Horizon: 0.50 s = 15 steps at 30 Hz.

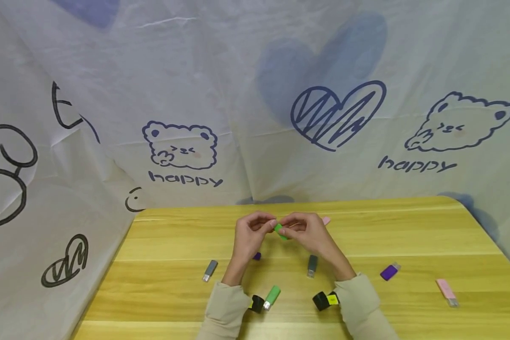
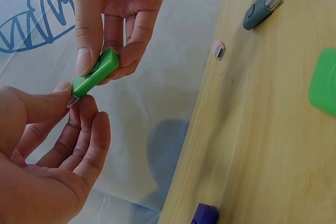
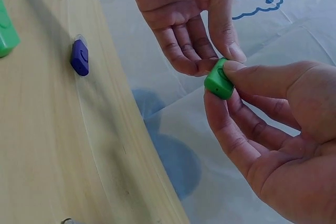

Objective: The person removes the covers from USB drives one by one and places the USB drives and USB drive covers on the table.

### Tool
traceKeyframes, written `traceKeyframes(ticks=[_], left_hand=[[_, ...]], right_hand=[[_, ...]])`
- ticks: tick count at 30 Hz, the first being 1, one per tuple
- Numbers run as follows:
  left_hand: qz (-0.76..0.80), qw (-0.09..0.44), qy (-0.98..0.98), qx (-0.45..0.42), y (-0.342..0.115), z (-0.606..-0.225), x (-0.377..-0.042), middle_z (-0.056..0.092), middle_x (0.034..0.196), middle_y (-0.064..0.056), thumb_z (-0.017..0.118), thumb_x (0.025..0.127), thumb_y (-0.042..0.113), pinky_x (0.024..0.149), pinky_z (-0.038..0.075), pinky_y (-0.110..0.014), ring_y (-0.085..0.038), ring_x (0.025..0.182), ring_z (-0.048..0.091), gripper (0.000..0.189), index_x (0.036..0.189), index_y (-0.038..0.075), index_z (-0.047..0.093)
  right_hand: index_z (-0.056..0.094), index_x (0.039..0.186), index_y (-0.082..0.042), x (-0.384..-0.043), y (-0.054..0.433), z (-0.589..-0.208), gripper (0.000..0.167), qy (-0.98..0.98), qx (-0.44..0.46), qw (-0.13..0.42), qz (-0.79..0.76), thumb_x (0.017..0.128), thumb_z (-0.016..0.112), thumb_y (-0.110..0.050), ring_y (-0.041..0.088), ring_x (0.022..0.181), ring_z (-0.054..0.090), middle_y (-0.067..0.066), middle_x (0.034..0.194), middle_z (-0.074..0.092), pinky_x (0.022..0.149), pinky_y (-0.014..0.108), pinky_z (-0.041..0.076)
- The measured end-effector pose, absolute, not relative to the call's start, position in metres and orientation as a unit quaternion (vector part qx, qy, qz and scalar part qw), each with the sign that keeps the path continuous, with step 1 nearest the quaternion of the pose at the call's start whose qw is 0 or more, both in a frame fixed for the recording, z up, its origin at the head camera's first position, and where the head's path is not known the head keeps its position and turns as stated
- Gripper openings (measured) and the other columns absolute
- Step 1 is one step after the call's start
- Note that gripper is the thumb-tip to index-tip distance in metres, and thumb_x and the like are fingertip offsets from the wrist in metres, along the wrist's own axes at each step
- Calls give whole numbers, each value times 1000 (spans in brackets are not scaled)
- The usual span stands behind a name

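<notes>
Both hands are raised over the far part of the table and meet at a green USB flash drive [image 1: 281,232]. My right hand [image 1: 308,231] pinches its green body [image 3: 219,80] between thumb and fingers. At the other end, my left hand [image 1: 250,238] pinches the drive's clear cap [image 2: 72,101] with thumb and fingertip. The drive is tilted in the left wrist view, its cap end pointing down towards the left fingers. Most of the cap is hidden behind those fingertips.
On the wooden table [image 1: 174,293] lie a second green drive [image 1: 272,297], grey drives [image 1: 210,270] [image 1: 312,266], purple drives [image 1: 390,271] [image 1: 257,256] and pink drives [image 1: 446,293] [image 1: 326,220]. A printed cloth [image 1: 255,94] hangs behind the table.
</notes>
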<state>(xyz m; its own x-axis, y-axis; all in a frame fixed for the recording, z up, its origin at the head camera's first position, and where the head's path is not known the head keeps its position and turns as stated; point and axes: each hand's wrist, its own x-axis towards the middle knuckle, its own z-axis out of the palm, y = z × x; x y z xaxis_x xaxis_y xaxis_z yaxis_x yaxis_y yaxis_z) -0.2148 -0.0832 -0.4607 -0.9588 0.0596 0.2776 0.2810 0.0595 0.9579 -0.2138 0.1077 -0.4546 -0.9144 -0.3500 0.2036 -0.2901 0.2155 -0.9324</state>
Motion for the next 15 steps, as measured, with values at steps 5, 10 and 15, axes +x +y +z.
traceKeyframes(ticks=[5,10,15], left_hand=[[-678,94,-721,-113,-82,-460,-214,73,96,-24,75,92,-2,70,59,-22,-45,86,71,9,98,-9,75],[-670,91,-729,-106,-83,-459,-214,75,94,-20,76,92,2,71,60,-24,-35,83,73,9,97,-5,76],[-686,105,-717,-60,-93,-453,-213,75,93,-19,75,93,1,73,61,-26,-25,79,74,9,98,-7,76]], right_hand=[[72,115,4,-213,107,-455,23,775,-199,29,-600,95,74,-6,31,94,74,21,112,72,79,49,61],[72,115,5,-212,107,-454,24,774,-196,35,-601,95,74,-7,30,94,74,21,112,72,80,50,61],[74,112,3,-211,109,-453,20,777,-193,47,-598,94,75,-6,26,90,75,17,106,74,80,50,61]])
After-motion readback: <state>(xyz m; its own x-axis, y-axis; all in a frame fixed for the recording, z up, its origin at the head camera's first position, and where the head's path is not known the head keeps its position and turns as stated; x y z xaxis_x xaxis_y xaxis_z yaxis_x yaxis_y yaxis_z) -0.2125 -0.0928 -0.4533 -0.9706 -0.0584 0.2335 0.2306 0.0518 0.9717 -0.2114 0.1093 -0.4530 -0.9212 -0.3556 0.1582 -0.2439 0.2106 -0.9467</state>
